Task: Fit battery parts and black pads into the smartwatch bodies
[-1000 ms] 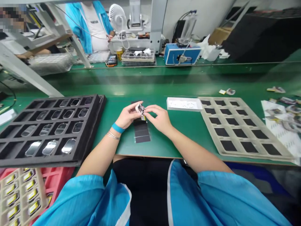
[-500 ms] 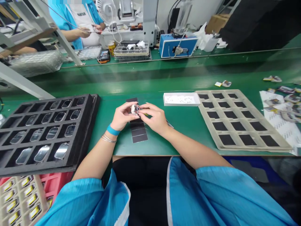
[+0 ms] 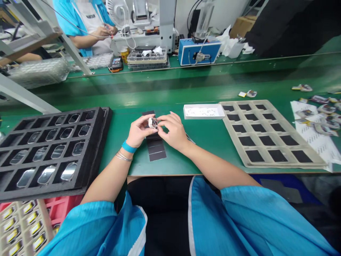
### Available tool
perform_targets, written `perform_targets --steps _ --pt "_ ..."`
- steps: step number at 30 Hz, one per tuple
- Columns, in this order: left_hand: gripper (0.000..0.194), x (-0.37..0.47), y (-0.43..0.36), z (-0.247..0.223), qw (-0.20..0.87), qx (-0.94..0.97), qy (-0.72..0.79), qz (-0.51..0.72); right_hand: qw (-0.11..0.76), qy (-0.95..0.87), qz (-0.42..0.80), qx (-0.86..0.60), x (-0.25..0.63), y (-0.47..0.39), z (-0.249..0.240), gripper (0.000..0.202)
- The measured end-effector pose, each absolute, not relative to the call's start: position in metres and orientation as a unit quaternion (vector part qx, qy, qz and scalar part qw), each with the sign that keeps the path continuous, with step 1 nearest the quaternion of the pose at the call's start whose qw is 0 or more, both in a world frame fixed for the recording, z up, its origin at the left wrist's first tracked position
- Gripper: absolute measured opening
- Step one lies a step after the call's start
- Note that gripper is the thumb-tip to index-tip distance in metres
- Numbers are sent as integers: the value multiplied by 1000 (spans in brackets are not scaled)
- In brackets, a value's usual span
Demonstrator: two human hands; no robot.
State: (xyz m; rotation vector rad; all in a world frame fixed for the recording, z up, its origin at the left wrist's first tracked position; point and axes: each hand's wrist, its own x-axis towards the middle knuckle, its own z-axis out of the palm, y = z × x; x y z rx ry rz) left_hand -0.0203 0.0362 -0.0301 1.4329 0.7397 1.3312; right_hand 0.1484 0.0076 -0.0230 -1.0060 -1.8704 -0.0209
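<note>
Between finger and thumb, my left hand [image 3: 137,131] grips a small electronic module [image 3: 152,123], with a whitish body and dark parts on its right face. My right hand [image 3: 172,131] meets it from the right, thumb and fingertips closed against its edge. Whether the right fingers also pinch something tiny is hidden. Under the hands lies a strip of black rectangular sheets [image 3: 157,149] on the green bench. A thin metal tool [image 3: 190,139] shows partly behind my right wrist.
On the left, a black foam tray [image 3: 80,176] holds several glass-faced watch-like pieces. A white box [image 3: 204,116] with tiny parts adjoins a beige tray [image 3: 234,142] with black pads. Loose modules [image 3: 326,119] lie far right. A co-worker [image 3: 93,28] sits across the bench.
My right fingers have shifted slightly and curl differently beside the module. The left hand keeps its grip. The whole view has moved a little.
</note>
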Motion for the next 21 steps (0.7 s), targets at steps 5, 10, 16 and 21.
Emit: perform_targets --steps 5,10,16,21 --pt "70 -20 31 -22 605 518 291 530 477 -729 -12 -491 206 38 -7 15" --pt "74 -19 27 -15 664 465 289 509 446 -624 2 -642 273 61 -1 12" --pt "75 -18 27 -22 699 424 265 511 464 -612 416 -488 203 40 -18 42" --pt "72 -26 42 -35 701 411 244 529 338 -613 544 -462 163 21 -31 63"
